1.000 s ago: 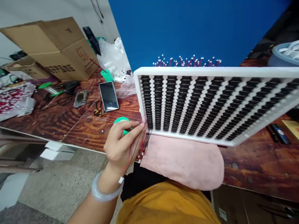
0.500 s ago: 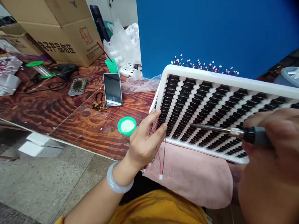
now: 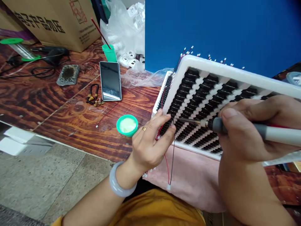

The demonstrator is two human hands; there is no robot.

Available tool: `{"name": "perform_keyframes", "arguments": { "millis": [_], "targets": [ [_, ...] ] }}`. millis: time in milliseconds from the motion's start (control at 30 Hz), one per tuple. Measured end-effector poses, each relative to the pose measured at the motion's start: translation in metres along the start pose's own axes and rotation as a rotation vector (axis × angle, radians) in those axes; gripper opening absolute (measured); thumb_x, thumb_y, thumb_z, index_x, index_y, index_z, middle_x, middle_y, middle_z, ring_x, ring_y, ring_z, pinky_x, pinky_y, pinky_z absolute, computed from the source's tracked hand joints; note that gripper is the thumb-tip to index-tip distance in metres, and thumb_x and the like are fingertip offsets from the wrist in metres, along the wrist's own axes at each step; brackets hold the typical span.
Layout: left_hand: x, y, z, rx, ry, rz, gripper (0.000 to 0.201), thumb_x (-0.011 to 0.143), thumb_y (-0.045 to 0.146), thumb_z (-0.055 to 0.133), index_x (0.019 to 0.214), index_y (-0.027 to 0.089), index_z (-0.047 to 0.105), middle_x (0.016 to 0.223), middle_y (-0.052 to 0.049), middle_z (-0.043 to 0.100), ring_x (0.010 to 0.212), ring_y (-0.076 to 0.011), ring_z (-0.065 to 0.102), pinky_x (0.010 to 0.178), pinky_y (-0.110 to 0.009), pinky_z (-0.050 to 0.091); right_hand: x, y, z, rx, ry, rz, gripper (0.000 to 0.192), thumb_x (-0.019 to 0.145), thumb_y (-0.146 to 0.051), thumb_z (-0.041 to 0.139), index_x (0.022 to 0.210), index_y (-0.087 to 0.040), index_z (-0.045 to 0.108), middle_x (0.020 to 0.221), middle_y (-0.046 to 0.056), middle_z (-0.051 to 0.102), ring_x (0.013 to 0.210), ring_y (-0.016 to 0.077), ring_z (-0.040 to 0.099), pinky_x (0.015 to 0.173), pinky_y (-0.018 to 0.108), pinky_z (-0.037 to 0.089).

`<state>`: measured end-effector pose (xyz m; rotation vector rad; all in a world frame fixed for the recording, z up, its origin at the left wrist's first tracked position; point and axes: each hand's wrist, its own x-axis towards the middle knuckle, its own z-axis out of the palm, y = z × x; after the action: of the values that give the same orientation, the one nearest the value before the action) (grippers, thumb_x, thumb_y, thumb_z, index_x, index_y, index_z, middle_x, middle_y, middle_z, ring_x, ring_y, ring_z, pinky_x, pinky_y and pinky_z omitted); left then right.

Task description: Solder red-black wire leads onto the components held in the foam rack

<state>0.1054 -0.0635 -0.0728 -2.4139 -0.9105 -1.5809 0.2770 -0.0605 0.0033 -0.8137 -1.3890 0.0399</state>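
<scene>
My right hand (image 3: 244,131) is wrapped round the grey handle of a soldering iron (image 3: 216,125). The iron's tip points left, close to the fingertips of my left hand (image 3: 149,142). Thumb and forefinger of that hand pinch a thin black wire (image 3: 173,157) at the left part of a white foam tray (image 3: 218,69). A red wire (image 3: 167,163) runs down beside it to a small white connector (image 3: 168,187). Rows of black round parts (image 3: 190,78) fill the tilted tray. Whether the tip touches the wire I cannot tell.
Left of the tray stands a green cup of pale paste (image 3: 127,125). Behind it lie a phone (image 3: 110,81), a bead bracelet (image 3: 94,95), a tip-cleaning block (image 3: 68,74) and a solder spool (image 3: 21,49). A blue panel (image 3: 218,28) rises behind the tray; pink cloth (image 3: 195,179) lies below.
The soldering iron has moved left, its tip now by my left fingertips. My view has shifted closer to the tray. My left hand still pinches the wire.
</scene>
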Motion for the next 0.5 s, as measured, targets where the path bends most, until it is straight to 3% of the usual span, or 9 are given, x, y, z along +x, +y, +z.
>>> {"name": "perform_keyframes", "arguments": {
  "millis": [167, 333, 500],
  "targets": [
    [0.002, 0.001, -0.001, 0.015, -0.001, -0.034, 0.022, 0.082, 0.01, 0.074, 0.103, 0.017, 0.069, 0.116, -0.007, 0.068, 0.115, -0.0239, 0.067, 0.094, -0.031, 0.061, -0.005, 0.004, 0.003, -0.017, 0.013, 0.051, 0.034, 0.074, -0.012, 0.063, 0.059, -0.026, 0.036, 0.047, -0.006, 0.027, 0.036, 0.0103, 0.03, 0.034, 0.03, 0.02],
    [0.006, 0.004, -0.001, -0.034, 0.006, -0.101, 0.019, 0.082, 0.01, 0.075, 0.098, 0.018, 0.07, 0.111, -0.004, 0.07, 0.114, -0.0217, 0.068, 0.096, -0.028, 0.06, -0.01, 0.012, 0.003, -0.017, 0.045, 0.005, 0.036, 0.081, -0.022, 0.063, 0.062, -0.027, 0.033, 0.048, -0.007, 0.019, 0.034, 0.0113, 0.029, 0.035, 0.031, 0.02],
    [0.006, 0.003, 0.0, -0.059, 0.024, -0.109, 0.019, 0.08, 0.009, 0.077, 0.096, 0.017, 0.071, 0.111, -0.005, 0.071, 0.113, -0.0222, 0.068, 0.098, -0.03, 0.059, -0.01, 0.013, -0.002, -0.21, -0.036, 0.039, 0.038, 0.086, -0.034, 0.061, 0.054, -0.025, 0.041, 0.046, -0.001, 0.033, 0.041, 0.0122, 0.031, 0.038, 0.032, 0.023]
  ]
}}
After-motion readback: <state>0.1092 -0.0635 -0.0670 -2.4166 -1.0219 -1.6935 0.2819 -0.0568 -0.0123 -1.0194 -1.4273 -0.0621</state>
